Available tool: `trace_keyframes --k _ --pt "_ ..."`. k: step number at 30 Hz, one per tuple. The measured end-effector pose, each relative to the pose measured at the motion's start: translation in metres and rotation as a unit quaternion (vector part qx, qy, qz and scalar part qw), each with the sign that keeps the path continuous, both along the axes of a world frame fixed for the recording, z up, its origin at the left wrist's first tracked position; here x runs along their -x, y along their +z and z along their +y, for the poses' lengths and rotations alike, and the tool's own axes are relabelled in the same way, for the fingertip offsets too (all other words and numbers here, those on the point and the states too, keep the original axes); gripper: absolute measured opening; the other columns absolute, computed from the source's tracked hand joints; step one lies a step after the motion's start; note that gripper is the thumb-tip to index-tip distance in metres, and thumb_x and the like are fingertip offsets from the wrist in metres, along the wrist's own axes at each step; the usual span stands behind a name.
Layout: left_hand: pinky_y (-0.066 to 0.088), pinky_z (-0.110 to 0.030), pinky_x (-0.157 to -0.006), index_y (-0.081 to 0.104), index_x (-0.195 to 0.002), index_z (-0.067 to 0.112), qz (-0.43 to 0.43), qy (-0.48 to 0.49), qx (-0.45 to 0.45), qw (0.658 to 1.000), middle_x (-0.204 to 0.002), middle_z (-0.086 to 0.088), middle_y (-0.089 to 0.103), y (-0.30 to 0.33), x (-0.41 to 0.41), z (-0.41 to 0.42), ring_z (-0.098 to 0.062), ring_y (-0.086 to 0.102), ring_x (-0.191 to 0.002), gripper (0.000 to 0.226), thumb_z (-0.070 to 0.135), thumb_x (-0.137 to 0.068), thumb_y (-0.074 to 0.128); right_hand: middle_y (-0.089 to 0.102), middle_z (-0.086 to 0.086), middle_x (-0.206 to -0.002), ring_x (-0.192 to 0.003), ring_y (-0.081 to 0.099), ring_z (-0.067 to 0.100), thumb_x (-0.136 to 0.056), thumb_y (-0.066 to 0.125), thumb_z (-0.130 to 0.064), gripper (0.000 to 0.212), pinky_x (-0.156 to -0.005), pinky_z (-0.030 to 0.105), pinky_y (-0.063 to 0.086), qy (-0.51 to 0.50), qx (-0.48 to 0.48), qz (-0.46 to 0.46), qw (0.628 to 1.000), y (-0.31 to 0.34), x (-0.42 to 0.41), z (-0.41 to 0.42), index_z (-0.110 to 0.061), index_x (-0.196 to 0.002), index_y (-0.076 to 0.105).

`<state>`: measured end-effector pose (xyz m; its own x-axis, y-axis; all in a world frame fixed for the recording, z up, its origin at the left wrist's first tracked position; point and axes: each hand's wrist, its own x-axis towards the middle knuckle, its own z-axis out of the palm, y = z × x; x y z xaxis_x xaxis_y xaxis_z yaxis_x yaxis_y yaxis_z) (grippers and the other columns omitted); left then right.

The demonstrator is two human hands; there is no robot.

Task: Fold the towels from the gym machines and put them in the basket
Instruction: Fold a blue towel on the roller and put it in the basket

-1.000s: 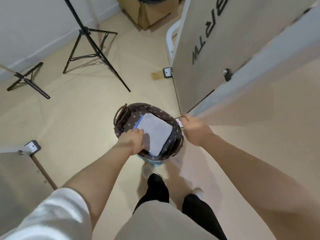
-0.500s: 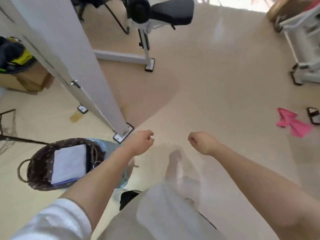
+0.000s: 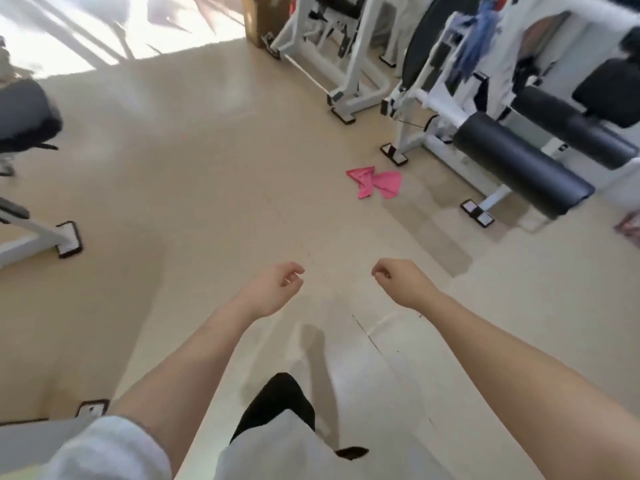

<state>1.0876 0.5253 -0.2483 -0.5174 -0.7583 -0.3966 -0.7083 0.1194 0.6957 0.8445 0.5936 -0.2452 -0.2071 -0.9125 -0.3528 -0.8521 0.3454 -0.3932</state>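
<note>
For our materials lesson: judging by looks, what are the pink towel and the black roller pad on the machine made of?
Pink towel: seemingly thin soft cloth, matte; it lies crumpled in folds on the floor.
Black roller pad: probably foam under smooth vinyl-like covering; faint sheen, rounded ends. Not certain.

Beige floor, white-framed gym machines w/ black roller pads at right, black seat at left, cardboard box seen at top

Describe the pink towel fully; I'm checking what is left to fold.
The pink towel lies crumpled on the beige floor, unfolded, bunched into two lobes pinched together in the middle like a bow. It looks like thin, soft cloth of one bright colour. It sits just in front of a white machine's foot, apart from it. Nothing touches it but the floor; both hands are well short of it.
</note>
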Motion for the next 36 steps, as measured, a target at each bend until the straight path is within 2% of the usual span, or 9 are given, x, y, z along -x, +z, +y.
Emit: trace_keyframes --k 5,11,14,19,24,26,29,33,36 --pt "0.045 -0.033 -0.092 0.055 -0.120 0.017 -0.002 -0.053 0.000 0.999 -0.103 0.003 0.063 -0.002 0.080 -0.086 -0.019 0.059 -0.099 0.029 0.019 -0.093 0.045 0.067 0.004 -0.103 -0.095 0.058 0.023 -0.091 0.041 -0.014 0.025 -0.076 0.032 0.045 -0.069 0.013 0.001 0.998 -0.010 0.061 -0.047 -0.013 -0.100 0.064" --pt "0.045 -0.032 -0.093 0.055 -0.121 0.009 0.017 -0.097 0.007 0.995 -0.099 -0.002 0.064 0.005 0.170 -0.221 -0.022 0.060 -0.098 0.032 0.010 -0.091 0.046 0.067 0.007 -0.108 -0.100 0.059 0.026 -0.092 0.042 -0.014 0.026 -0.082 0.034 0.047 -0.120 0.031 0.019 0.992 -0.006 0.134 -0.159 -0.011 -0.104 0.065" --pt "0.045 -0.028 -0.087 0.055 -0.122 0.009 0.014 -0.128 0.016 0.992 -0.099 -0.001 0.064 0.023 0.212 -0.290 -0.020 0.059 -0.095 0.031 0.011 -0.092 0.045 0.067 0.008 -0.112 -0.104 0.059 0.027 -0.092 0.042 -0.015 0.027 -0.085 0.034 0.046 -0.143 0.030 0.022 0.989 0.007 0.170 -0.218 -0.012 -0.106 0.065" --pt "0.039 -0.022 -0.077 0.056 -0.122 0.006 0.025 -0.157 0.058 0.986 -0.107 -0.010 0.066 0.049 0.289 -0.383 -0.018 0.056 -0.090 0.031 0.008 -0.092 0.046 0.065 0.008 -0.114 -0.107 0.057 0.026 -0.093 0.042 -0.013 0.028 -0.087 0.030 0.043 -0.190 0.069 0.006 0.979 0.028 0.228 -0.296 -0.009 -0.108 0.065" --pt "0.047 -0.036 -0.077 0.061 -0.111 0.007 0.033 -0.178 0.068 0.981 -0.101 -0.018 0.067 0.050 0.370 -0.449 -0.034 0.060 -0.093 0.027 0.007 -0.091 0.044 0.066 0.012 -0.109 -0.100 0.058 0.029 -0.092 0.042 -0.014 0.027 -0.084 0.035 0.046 -0.220 0.082 0.006 0.972 0.028 0.307 -0.358 -0.005 -0.102 0.065" --pt "0.045 -0.030 -0.079 0.060 -0.115 0.008 0.035 -0.179 0.071 0.981 -0.100 -0.016 0.067 0.046 0.406 -0.474 -0.031 0.060 -0.094 0.028 0.007 -0.091 0.044 0.065 0.009 -0.110 -0.100 0.058 0.025 -0.093 0.043 -0.014 0.025 -0.081 0.031 0.043 -0.232 0.098 -0.001 0.968 0.025 0.345 -0.387 -0.007 -0.102 0.065" --pt "0.041 -0.020 -0.073 0.060 -0.116 0.009 0.043 -0.165 0.067 0.983 -0.101 -0.009 0.067 0.038 0.463 -0.512 -0.023 0.059 -0.096 0.027 0.010 -0.092 0.047 0.066 0.006 -0.107 -0.096 0.059 0.021 -0.093 0.043 -0.013 0.025 -0.079 0.030 0.045 -0.249 0.122 -0.018 0.961 0.025 0.407 -0.439 -0.009 -0.103 0.066" --pt "0.046 -0.028 -0.082 0.059 -0.118 0.014 0.035 -0.120 0.040 0.991 -0.103 -0.005 0.068 0.036 0.544 -0.567 -0.021 0.061 -0.097 0.029 0.016 -0.092 0.047 0.065 0.007 -0.107 -0.097 0.059 0.023 -0.094 0.043 -0.015 0.025 -0.087 0.038 0.048 -0.253 0.134 -0.043 0.957 0.031 0.497 -0.520 -0.008 -0.106 0.063" --pt "0.050 -0.032 -0.083 0.058 -0.117 0.016 0.030 -0.099 0.031 0.994 -0.098 -0.003 0.069 0.042 0.598 -0.601 -0.021 0.064 -0.091 0.028 0.017 -0.092 0.045 0.063 0.008 -0.106 -0.096 0.059 0.024 -0.094 0.043 -0.015 0.023 -0.081 0.036 0.048 -0.249 0.140 -0.059 0.956 0.039 0.557 -0.580 -0.007 -0.104 0.061"
